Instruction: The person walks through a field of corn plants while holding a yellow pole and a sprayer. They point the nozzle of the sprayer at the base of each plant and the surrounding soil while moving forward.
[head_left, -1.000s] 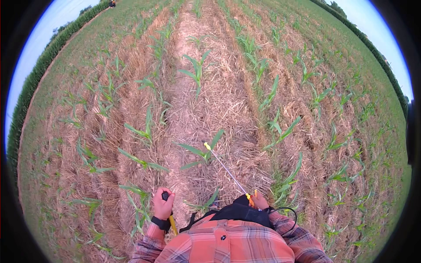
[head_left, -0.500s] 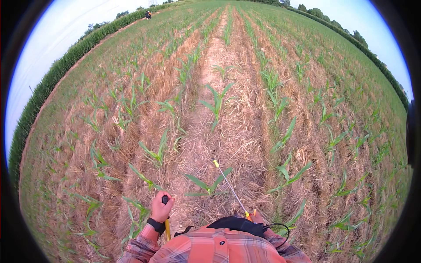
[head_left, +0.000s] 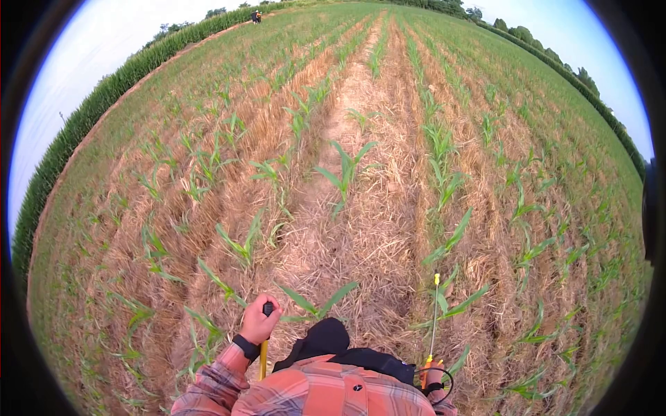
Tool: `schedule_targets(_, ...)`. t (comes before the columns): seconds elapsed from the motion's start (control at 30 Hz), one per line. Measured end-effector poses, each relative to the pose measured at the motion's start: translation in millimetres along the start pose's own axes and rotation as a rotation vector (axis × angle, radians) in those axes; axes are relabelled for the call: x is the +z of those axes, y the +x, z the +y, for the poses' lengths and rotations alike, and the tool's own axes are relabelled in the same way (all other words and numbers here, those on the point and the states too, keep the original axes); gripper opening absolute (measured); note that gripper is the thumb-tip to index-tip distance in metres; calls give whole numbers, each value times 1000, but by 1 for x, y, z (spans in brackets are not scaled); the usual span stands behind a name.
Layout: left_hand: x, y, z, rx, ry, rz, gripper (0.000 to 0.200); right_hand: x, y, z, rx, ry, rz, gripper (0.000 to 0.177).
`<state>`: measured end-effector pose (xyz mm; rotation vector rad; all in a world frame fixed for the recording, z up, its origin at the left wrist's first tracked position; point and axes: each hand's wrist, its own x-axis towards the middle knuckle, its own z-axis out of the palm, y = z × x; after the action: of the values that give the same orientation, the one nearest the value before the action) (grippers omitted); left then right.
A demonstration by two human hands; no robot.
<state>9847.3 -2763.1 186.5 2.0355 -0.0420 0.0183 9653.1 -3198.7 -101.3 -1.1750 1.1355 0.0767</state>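
Observation:
My left hand [head_left: 257, 324] is closed around the black grip of a yellow pump lever [head_left: 263, 360], at the lower left of my body. A dark band sits on that wrist. At the lower right, my right hand [head_left: 435, 376] is wrapped around the orange-yellow handle of a spray wand [head_left: 433, 326], its fingers partly hidden. A black hose [head_left: 451, 380] loops beside it. The thin wand points forward, with its yellow nozzle over the right-hand row near a young corn plant [head_left: 454, 303]. Another corn plant [head_left: 318, 302] stands just ahead of my dark-clothed knee [head_left: 326, 335].
Rows of young corn run away from me, with dry straw [head_left: 378, 239] and bare soil between them. Taller green crop [head_left: 83, 132] borders the left side. Far off at the upper left stands a person [head_left: 257, 16]. Trees [head_left: 534, 45] line the right edge.
The wand has swung from the middle strip to the right-hand row, and my right hand has moved right and down. My dark knee has come into view. The left hand still grips the lever.

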Motion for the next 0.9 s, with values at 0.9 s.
schedule_targets(0.9,39,322,-21,-120,-233,-31,12,263,112,-256,-176,-469,-66,21)
